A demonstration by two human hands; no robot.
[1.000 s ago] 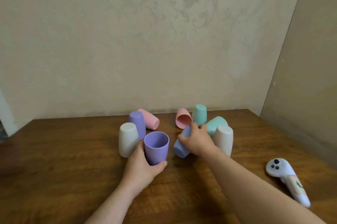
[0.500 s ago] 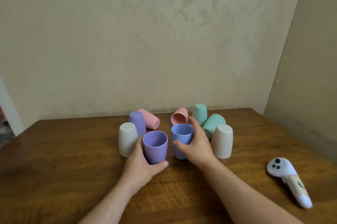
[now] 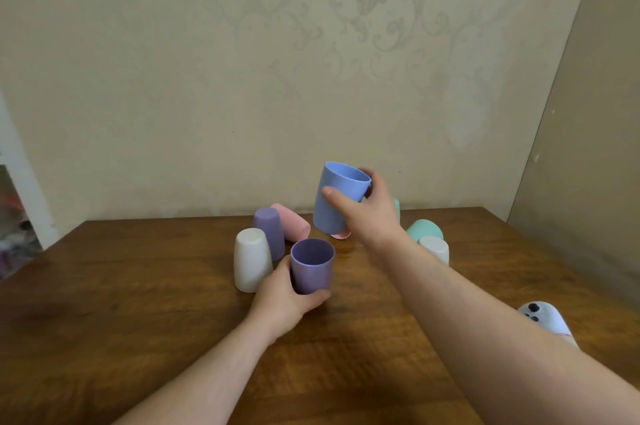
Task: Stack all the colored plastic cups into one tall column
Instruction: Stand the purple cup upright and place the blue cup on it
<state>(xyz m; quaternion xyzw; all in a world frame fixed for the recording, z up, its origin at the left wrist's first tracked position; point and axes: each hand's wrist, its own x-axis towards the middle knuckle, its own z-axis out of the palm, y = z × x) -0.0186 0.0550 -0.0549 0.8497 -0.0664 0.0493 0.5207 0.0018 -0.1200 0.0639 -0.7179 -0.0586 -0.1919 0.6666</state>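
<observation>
Left hand (image 3: 284,300) wraps the upright purple cup (image 3: 311,265) standing mouth-up on the wooden table (image 3: 138,320). Right hand (image 3: 367,213) grips the blue cup (image 3: 337,196), held in the air, tilted, above and just behind the purple one. White controller (image 3: 543,317) lies near the right forearm. White inverted cup (image 3: 251,258) sits beside the left hand. Farther back: inverted lilac cup (image 3: 268,227), pink cup (image 3: 292,222) on its side, teal cup (image 3: 424,229), another white cup (image 3: 434,248).

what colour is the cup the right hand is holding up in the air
Blue. The right hand holds the blue cup raised above the table, seen clearly in the head view.
</observation>
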